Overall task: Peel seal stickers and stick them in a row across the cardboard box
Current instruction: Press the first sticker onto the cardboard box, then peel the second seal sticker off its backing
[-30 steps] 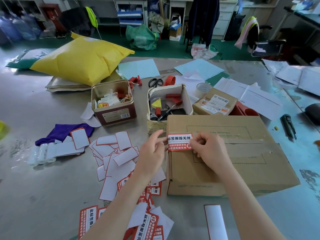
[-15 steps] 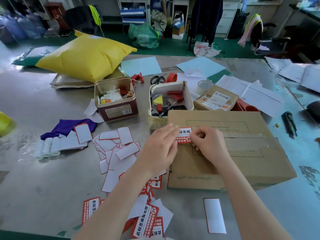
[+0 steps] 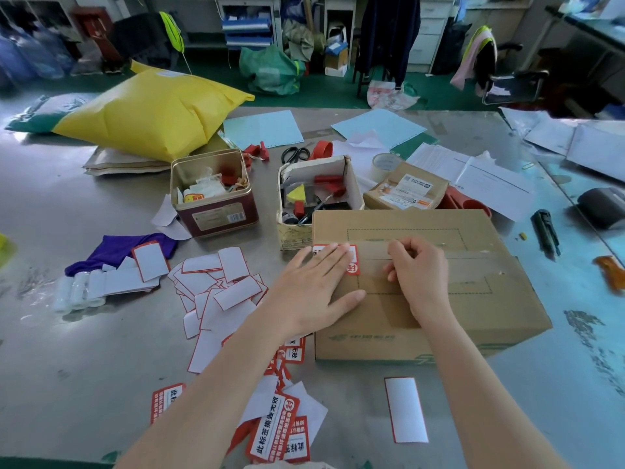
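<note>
A brown cardboard box (image 3: 473, 292) lies flat on the grey table, taped along its top. A red-and-white seal sticker (image 3: 352, 264) sits on the box top near its left edge. My left hand (image 3: 314, 286) lies flat and open on that sticker, fingers spread, covering most of it. My right hand (image 3: 419, 269) rests on the box just right of the sticker, fingers curled with nothing visible in them. More seal stickers (image 3: 274, 431) lie in a loose pile at the near edge.
Peeled white backing papers (image 3: 216, 286) are scattered left of the box; one lies alone (image 3: 406, 414) in front of it. Behind stand a red tin (image 3: 216, 194), an open carton of tools (image 3: 318, 198), a small parcel (image 3: 406, 191) and a yellow mailer bag (image 3: 152, 113).
The sticker went from being held by both hands above the box to lying on its top. My left hand flattened over it; my right hand let go and shifted right.
</note>
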### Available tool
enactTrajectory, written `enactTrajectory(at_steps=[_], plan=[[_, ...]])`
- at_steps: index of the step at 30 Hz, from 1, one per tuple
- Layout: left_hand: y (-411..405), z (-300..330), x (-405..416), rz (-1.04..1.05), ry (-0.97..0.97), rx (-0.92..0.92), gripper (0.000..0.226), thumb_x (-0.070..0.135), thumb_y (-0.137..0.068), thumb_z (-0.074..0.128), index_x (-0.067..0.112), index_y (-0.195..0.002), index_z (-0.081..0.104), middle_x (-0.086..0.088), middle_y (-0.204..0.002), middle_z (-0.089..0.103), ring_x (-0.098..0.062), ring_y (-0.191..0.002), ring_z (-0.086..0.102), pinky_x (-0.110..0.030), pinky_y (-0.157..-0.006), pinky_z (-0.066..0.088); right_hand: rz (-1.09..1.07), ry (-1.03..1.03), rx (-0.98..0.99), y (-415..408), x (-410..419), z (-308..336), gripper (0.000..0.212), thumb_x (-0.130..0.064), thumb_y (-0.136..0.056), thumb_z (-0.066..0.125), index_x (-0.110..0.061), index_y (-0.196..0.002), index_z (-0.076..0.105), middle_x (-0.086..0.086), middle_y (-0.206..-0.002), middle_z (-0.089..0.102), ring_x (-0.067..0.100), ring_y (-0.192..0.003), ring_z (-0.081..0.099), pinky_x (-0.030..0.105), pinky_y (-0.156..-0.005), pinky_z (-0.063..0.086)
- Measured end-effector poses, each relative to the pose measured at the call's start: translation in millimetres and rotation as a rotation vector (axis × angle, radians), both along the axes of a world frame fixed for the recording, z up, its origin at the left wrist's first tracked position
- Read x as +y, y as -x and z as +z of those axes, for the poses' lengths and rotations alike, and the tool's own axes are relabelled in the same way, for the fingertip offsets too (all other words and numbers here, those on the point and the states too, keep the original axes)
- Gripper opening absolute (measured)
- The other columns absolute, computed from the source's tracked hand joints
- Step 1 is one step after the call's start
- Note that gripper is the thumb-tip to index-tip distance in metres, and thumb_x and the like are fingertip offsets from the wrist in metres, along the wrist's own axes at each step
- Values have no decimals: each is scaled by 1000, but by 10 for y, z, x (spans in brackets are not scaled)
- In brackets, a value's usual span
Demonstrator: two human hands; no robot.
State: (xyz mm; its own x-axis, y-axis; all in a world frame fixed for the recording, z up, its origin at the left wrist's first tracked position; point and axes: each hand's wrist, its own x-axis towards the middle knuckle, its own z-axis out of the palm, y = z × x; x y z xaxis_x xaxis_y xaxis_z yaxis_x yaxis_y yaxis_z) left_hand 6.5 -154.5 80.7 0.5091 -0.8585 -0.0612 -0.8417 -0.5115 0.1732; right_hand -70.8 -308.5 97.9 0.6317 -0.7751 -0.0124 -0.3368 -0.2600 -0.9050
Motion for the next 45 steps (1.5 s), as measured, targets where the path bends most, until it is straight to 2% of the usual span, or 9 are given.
enactTrajectory(at_steps=[14,19,21,24,27,30,38,41,45], plan=[[-32,8,221,-52,250,237,48,48,-95,30,28,-135,46,13,-147,37,6,-136,20,-23,-110,14,30,27,0,13,46,-32,21,-20,-89,53,-5,-78,63,5,-56,64,5,-43,48,22,-55,42],[-82,42,414,194,561,289,60,52,-87,25,18,-92,74,20,-100,68,21,-97,51,-7,-107,-1,67,13,11,-82,130,21,20,-21,-88,53,-5,-80,63,7,-60,65,9,-49,49,23,-54,41],[-148,27,512,381,615,246,68,54,-87,20,12,-82,74,17,-64,67,12,-81,58,-21,-115,3,121,-21,24,-153,230,46,21,-21,-88,53,-5,-80,64,5,-60,65,4,-45,48,19,-49,40],[-249,17,729,590,648,339,62,51,-94,23,16,-88,74,8,-46,54,5,-68,55,-38,-114,17,283,-27,42,-299,533,60,21,-24,-91,54,-8,-83,66,3,-62,64,0,-46,50,18,-54,41],[-341,-30,945,766,672,460,52,41,-98,26,16,-102,72,9,-70,57,-1,-73,52,-24,-88,37,417,10,52,-463,900,56,23,-27,-93,53,-9,-85,65,5,-71,65,12,-62,57,26,-62,46],[-431,-132,1141,878,714,614,53,39,-99,26,13,-102,72,1,-103,67,-12,-98,57,-24,-86,33,533,68,65,-608,1253,3,21,-25,-92,53,-10,-82,64,-2,-68,59,8,-61,51,22,-56,40],[-399,-609,1364,999,577,844,39,31,-97,34,9,-96,66,-8,-99,68,-17,-88,61,-19,-67,42,623,9,363,-759,1677,-633,23,-19,-93,47,-4,-91,63,11,-84,65,16,-65,53,26,-55,42],[-363,-789,1331,970,411,870,30,26,-93,39,9,-88,62,-9,-91,67,-24,-87,65,-36,-77,52,592,-67,521,-694,1649,-924,28,-18,-94,43,0,-102,63,17,-100,67,27,-84,65,30,-66,49],[-319,-916,1266,955,206,918,26,27,-94,41,12,-86,60,-5,-82,67,-17,-71,66,-27,-65,53,569,-170,669,-567,1586,-1139,33,-21,-98,40,0,-105,63,10,-93,69,15,-68,61,25,-64,48]])
